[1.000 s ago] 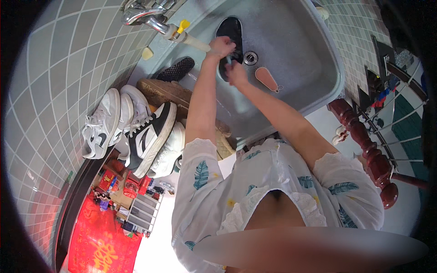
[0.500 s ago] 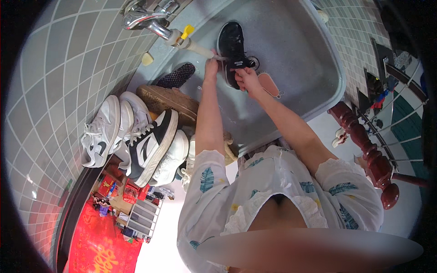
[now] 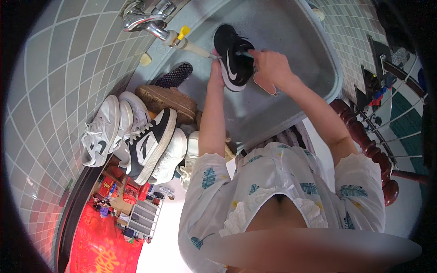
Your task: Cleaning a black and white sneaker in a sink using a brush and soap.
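A black sneaker [image 3: 231, 50] with a white sole is tilted on its side over the grey sink [image 3: 300, 54], its opening turned to the right. My left hand [image 3: 216, 75] grips its left side, just below the end of a pale tap hose [image 3: 198, 48]; most of those fingers are hidden behind the shoe. At the opening, my right hand [image 3: 273, 67] is closed round a thin pale-blue handle [image 3: 246, 54], whose far end disappears into the shoe. Under that hand a pink oval object [image 3: 265, 85] with a small loop lies on the sink floor.
A chrome faucet [image 3: 141, 22] with a yellow valve lever [image 3: 183, 32] juts in at upper left. A dark patterned insole [image 3: 175, 76] rests by a muddy brown shoe [image 3: 168, 102]. Several white and black-and-white sneakers [image 3: 152, 145] crowd the sink's left side. A red-brown turned post [image 3: 359, 132] stands at right.
The sneaker has turned, now showing its side and opening. My left hand has shifted lower on its left side; my right hand has risen from the heel to the opening with the pale-blue handle.
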Demonstrator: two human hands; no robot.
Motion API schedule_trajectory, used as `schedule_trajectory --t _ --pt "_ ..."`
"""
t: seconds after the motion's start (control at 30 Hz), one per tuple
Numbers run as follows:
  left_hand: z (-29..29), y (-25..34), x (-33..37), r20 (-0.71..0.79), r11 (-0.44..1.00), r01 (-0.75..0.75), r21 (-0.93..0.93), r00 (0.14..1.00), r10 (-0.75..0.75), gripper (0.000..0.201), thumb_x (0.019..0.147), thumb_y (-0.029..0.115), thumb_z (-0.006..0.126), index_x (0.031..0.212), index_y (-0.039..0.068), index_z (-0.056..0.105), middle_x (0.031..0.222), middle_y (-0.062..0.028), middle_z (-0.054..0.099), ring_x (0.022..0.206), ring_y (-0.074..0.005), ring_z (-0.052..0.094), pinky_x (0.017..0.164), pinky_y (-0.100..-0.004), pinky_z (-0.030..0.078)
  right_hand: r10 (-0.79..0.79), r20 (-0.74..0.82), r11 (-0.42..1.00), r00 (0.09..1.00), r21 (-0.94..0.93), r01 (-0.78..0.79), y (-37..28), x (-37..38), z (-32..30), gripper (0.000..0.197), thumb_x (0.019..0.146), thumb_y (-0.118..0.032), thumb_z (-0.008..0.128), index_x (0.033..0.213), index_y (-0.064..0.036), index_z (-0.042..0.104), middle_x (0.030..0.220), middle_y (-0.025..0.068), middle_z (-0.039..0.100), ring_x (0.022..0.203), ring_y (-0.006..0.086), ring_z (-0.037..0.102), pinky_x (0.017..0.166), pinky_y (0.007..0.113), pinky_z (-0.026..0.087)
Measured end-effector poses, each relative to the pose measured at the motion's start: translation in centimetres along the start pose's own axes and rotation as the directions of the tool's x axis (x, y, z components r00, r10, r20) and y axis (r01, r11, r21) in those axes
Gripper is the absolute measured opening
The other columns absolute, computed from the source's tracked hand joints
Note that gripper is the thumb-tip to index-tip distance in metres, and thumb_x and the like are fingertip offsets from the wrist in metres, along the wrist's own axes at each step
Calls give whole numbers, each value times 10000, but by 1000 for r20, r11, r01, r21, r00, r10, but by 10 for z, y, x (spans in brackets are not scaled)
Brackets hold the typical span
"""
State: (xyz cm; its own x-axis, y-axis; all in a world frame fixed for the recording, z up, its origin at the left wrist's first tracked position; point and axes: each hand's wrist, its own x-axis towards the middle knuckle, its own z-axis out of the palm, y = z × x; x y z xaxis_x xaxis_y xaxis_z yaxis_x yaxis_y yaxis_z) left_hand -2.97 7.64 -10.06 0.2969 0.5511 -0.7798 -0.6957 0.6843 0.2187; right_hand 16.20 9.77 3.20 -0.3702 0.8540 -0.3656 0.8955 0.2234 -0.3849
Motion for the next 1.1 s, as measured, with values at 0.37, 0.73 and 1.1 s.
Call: schedule_trajectory --t 0.37,0.73,1.1 --pt "-54 21 1 -96 998 -57 -36 994 53 538 968 478 250 1224 77 501 1099 -129 614 1026 -280 586 884 -417 489 -87 273 945 958 326 -7 -9 -1 -51 351 857 -186 486 1187 -143 597 802 186 631 774 362 612 691 443 479" --pt "21 -2 -21 -197 975 -223 25 955 223 619 973 497 134 1300 62 429 1253 -133 528 1152 -307 506 992 -430 398 280 184 930 942 193 -314 -34 94 25 287 856 -236 460 1015 -104 660 960 161 660 885 354 636 770 450 508" --pt "-6 14 -36 -169 980 -199 26 965 200 654 956 555 135 1340 94 394 1276 -130 506 1171 -314 490 1004 -437 393 -20 136 977 991 211 -9 -33 24 -21 249 812 -200 521 986 -126 683 864 160 662 803 347 636 725 450 509"
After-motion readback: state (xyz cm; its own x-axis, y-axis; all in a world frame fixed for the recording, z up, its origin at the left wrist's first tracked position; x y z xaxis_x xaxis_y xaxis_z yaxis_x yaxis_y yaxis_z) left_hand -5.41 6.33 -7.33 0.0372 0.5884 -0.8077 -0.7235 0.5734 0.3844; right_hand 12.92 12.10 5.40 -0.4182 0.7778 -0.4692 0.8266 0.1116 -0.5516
